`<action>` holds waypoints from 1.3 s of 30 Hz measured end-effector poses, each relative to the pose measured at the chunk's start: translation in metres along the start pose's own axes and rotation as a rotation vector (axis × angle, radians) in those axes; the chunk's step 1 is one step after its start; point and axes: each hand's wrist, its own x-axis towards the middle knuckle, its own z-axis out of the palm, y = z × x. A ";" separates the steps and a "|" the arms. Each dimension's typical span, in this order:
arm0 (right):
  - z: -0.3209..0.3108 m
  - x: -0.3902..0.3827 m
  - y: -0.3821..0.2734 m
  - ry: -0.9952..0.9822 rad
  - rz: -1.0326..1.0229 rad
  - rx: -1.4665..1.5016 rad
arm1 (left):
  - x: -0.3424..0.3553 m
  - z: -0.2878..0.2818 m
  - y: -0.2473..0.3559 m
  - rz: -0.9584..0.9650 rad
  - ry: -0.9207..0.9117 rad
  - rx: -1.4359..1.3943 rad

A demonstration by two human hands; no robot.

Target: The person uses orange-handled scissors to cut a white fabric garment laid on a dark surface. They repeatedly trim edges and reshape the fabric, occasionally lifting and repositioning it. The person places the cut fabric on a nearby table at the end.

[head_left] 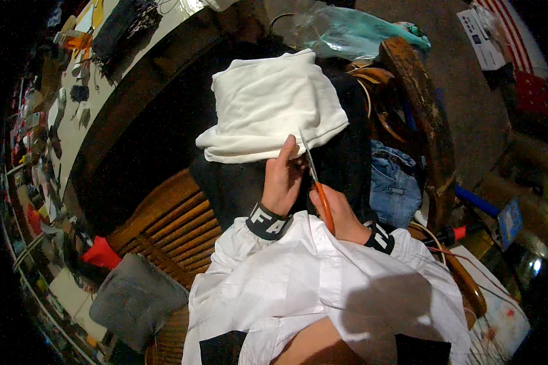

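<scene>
A folded white cloth (268,97) lies over my dark-clad lap. With the thumb on top and the fingers tucked beneath, my left hand (279,185) grips its near edge. My right hand (345,222) is wrapped around the orange handle of a pair of scissors (324,210). The blades point up and away from me and reach the cloth's near edge, just right of my left thumb. Whether the blades are apart or closed is hard to make out. My right fingers are partly hidden behind the handle.
A wooden slatted bench (170,216) is at my left, with a grey folded cloth (137,298) and a red piece (101,252). Blue denim (396,182) sits by the wooden armrest (423,109) at my right. A clear greenish plastic bag (353,33) lies ahead; a cluttered pale table (122,64) is far left.
</scene>
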 end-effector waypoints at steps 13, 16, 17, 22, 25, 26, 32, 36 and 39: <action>-0.002 0.002 -0.010 -0.190 0.236 0.321 | -0.006 -0.007 -0.007 0.024 -0.015 0.026; -0.004 0.002 -0.009 -0.221 0.240 0.346 | -0.007 -0.008 -0.007 0.031 -0.013 0.045; -0.005 0.002 -0.011 -0.223 0.238 0.339 | -0.005 -0.008 -0.009 0.018 -0.006 -0.049; -0.006 -0.001 -0.005 -0.239 0.250 0.352 | -0.008 -0.007 -0.009 -0.055 0.019 -0.141; -0.007 -0.006 -0.007 -0.230 0.214 0.350 | -0.010 -0.011 -0.007 -0.097 0.011 -0.118; -0.007 -0.005 -0.009 -0.201 0.246 0.335 | -0.010 -0.011 -0.006 -0.084 -0.004 -0.115; -0.006 -0.004 -0.023 -0.140 0.387 0.367 | -0.010 -0.008 -0.007 -0.029 -0.018 -0.097; -0.008 -0.006 -0.020 -0.187 0.377 0.480 | -0.012 -0.002 -0.005 0.029 -0.057 -0.090; -0.009 -0.006 -0.022 -0.209 0.378 0.557 | -0.011 -0.003 -0.007 -0.010 -0.101 -0.183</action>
